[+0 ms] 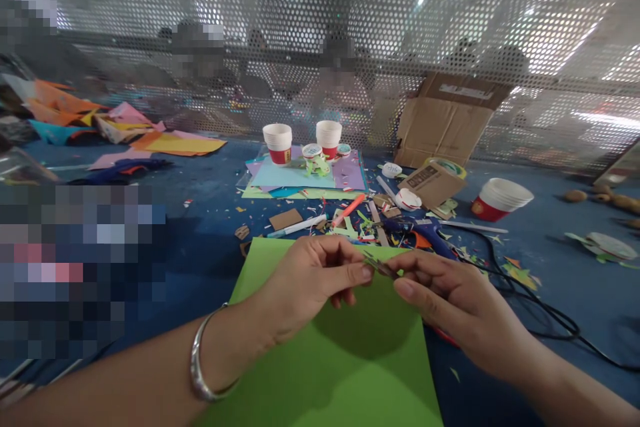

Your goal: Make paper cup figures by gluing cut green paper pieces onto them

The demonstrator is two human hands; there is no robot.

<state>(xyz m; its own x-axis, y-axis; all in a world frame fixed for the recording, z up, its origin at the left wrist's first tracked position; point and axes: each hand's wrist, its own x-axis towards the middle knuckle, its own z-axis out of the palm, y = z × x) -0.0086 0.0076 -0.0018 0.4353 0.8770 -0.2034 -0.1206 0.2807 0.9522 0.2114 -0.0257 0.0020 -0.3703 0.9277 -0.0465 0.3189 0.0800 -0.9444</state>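
Note:
Above a bright green sheet of paper (325, 373), my left hand (313, 277) and my right hand (453, 290) meet. Between them is a small flat piece of green paper and brown cardboard (379, 265), seen almost edge-on. My left thumb and fingers pinch its left side; my right fingertips close on its right side. Its exact shape is partly hidden by the fingers. Just beyond my right hand lies a blue glue gun (425, 232). Paper scraps, an orange marker (349, 210) and a pale blue-white pen (297, 226) lie past the sheet.
Stacked paper cups (277, 145) stand on pastel paper sheets (295, 179). Another cup stack (501, 199) is at the right, near a black cord (540, 310). A cardboard box (447, 117) leans against the perforated panel (300, 33). Coloured papers (180, 143) lie at left.

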